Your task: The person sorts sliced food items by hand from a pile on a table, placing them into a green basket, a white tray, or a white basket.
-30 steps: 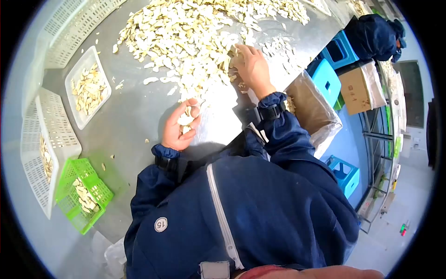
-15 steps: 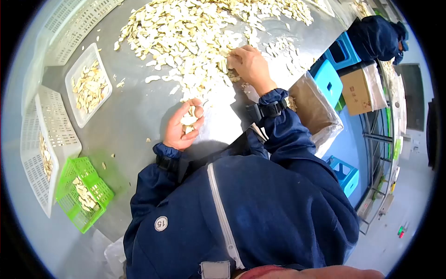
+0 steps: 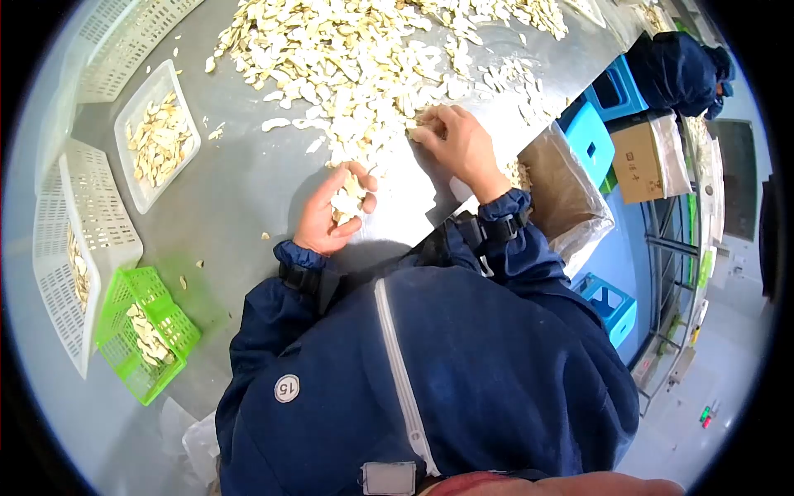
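Note:
A broad pile of pale, dried-looking slices [image 3: 331, 58] is spread over the metal table [image 3: 240, 174]. My left hand [image 3: 324, 217] is cupped palm-up near the front of the pile, its fingers curled round several pale slices [image 3: 348, 198]. At the pile's lower right edge, my right hand [image 3: 463, 147] is bent down with thumb and fingertips pinched together. A yellowish slice seems to show at those fingertips, though the fingers hide most of it. The exact kind of slice is not clear.
At left are a clear tray [image 3: 192, 147] of slices, white perforated baskets [image 3: 103, 194] and a green basket [image 3: 178, 318]. At right stand a lined box [image 3: 571, 182], blue stools [image 3: 589, 140], a cardboard carton [image 3: 641, 161] and another person in dark clothing [image 3: 678, 70].
My right hand has drawn slightly down and right, away from the pile. My left hand has shifted a little up and right, still holding slices. The whole view has moved slightly.

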